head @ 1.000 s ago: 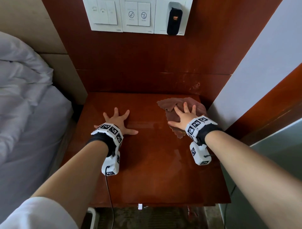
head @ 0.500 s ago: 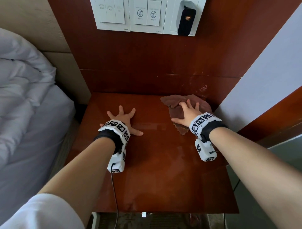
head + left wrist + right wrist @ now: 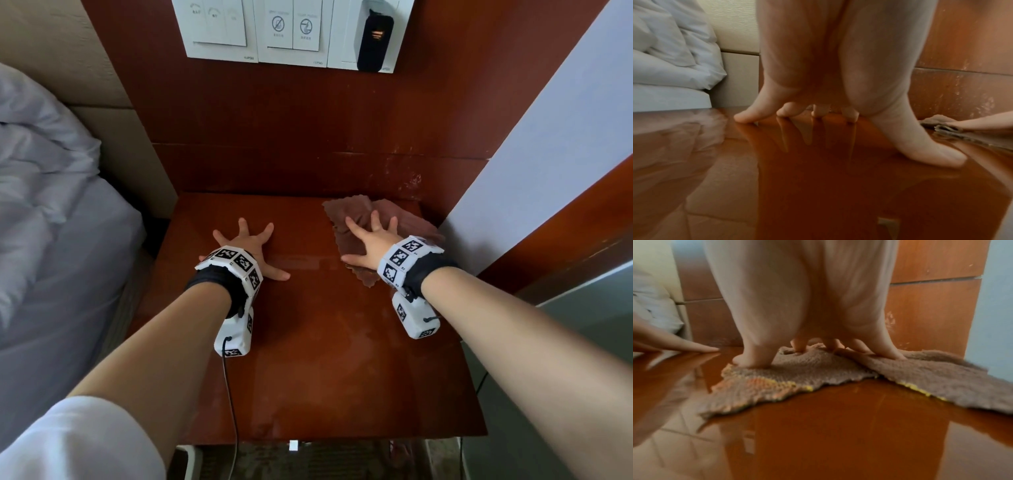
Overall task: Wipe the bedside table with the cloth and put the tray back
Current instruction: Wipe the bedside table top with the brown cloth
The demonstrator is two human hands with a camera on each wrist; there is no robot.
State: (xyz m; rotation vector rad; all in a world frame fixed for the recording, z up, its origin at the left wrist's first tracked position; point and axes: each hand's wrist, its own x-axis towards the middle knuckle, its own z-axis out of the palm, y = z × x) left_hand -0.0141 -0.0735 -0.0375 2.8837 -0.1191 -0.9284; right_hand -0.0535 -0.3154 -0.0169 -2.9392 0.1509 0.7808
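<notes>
Cloth [image 3: 356, 219] lies at the bench [image 3: 325, 359] back-right corner, seemingly damp, under the flat, splayed right hand [image 3: 371, 245]; left hand [image 3: 248, 245] rests spread, empty.

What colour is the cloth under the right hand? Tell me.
Brown cloth, with yellow-orange stitching along its edge; the right wrist view shows it best.

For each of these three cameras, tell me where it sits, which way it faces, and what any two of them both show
Head: looks down from above at the bedside table; both forearms, left hand, right hand on the cloth.
Left wrist: low behind the left hand, facing the back panel; fingertips on wood.
Right wrist: low behind the right hand, facing the wall; fingers pressing the cloth.
Shared: both wrist views show the cloth and the other hand's fingers.
</notes>
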